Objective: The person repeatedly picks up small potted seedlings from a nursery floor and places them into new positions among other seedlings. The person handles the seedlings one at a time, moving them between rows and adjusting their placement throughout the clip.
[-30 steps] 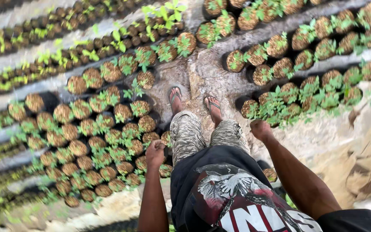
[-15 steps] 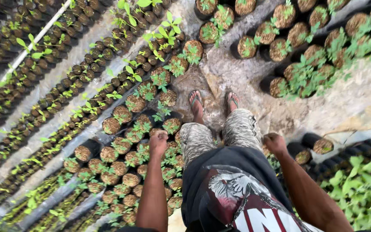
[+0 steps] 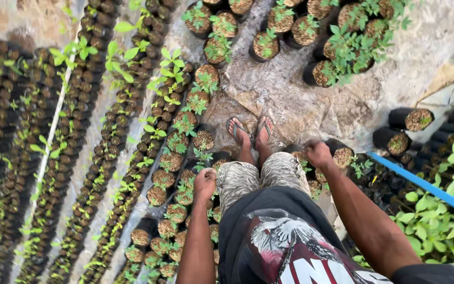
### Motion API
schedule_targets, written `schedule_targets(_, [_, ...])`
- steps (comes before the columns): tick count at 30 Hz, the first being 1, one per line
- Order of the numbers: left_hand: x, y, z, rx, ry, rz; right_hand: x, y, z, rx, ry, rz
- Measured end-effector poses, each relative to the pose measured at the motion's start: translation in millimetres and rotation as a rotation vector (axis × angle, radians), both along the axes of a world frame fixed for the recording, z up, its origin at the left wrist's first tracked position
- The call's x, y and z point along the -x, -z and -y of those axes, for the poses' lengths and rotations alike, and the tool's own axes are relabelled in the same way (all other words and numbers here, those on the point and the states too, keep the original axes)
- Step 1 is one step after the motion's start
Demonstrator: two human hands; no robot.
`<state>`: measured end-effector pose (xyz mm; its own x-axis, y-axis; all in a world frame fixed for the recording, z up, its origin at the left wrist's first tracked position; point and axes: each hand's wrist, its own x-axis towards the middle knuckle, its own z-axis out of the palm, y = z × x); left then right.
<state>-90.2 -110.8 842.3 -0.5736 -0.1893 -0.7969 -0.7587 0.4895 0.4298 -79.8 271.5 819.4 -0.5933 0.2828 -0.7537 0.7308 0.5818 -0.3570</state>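
Note:
I stand in sandals on a muddy path [image 3: 285, 100] between rows of black nursery bags with small green seedlings. My left hand [image 3: 205, 182] hangs at my side, fingers curled into a loose fist with nothing in it, above the seedling bags [image 3: 177, 173] on the left. My right hand [image 3: 319, 154] also hangs with its fingers closed and holds nothing, just above two bags [image 3: 342, 156] beside my right leg.
Long rows of seedling bags [image 3: 80, 158] fill the left side, with a thin white line [image 3: 48, 137] running along them. More potted seedlings [image 3: 311, 31] stand ahead. A blue pipe [image 3: 421, 185] and leafy plants [image 3: 442, 221] lie to the right.
The view has swung left and the ground has shifted right in the frame. My feet have come closer together on the path. Both hands stay closed at my sides.

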Motion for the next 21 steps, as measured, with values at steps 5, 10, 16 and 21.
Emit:
schedule_targets(5, [-3, 16, -26, 0.033, 0.124, -0.016, -21, 18, -28, -0.069, -0.099, 0.070])
schedule_targets(10, [-11, 47, -41, 0.036, 0.111, -0.053, -36, 49, -55, -0.022, -0.085, 0.075])
schedule_targets(16, [-2, 95, -78, -0.074, 0.118, -0.049, -19, 108, -82, -0.005, -0.161, 0.123])
schedule_targets(21, [22, 158, -116, 0.062, 0.356, 0.254, 17, 191, -82, -0.006, -0.332, 0.085])
